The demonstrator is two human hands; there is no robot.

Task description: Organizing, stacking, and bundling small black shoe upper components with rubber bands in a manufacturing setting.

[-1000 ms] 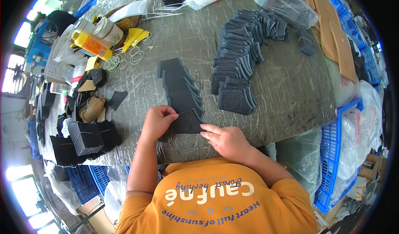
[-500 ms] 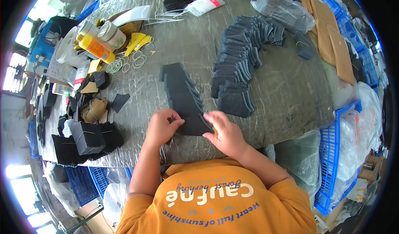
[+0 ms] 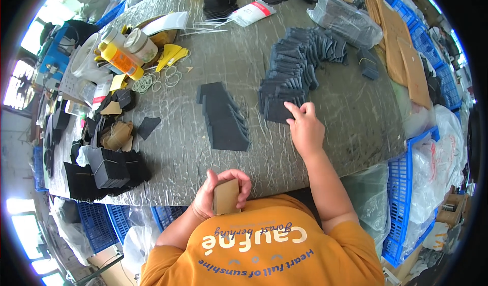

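My left hand (image 3: 207,197) is close to my body, its fingers curled round a small stack of tan card-like pieces (image 3: 227,195). My right hand (image 3: 308,128) reaches out to the near end of a long, curving row of overlapping dark pieces (image 3: 290,72). Its fingers are apart, with the fingertips on or just over the nearest pieces; exact contact is hard to make out. Left of that row lies a shorter fanned row of dark pieces (image 3: 225,121), touched by neither hand.
At left stand an orange bottle (image 3: 122,59), a white jar (image 3: 141,45), rubber bands (image 3: 146,81) and banded dark stacks (image 3: 108,168). Brown paper (image 3: 399,47) and a plastic bag (image 3: 345,21) lie far right. A blue crate (image 3: 400,199) stands beyond the table's right edge.
My left hand has drawn back toward my body and now holds the tan stack. My right hand has left the shorter row for the long one. Both rows' near ends sit farther from me.
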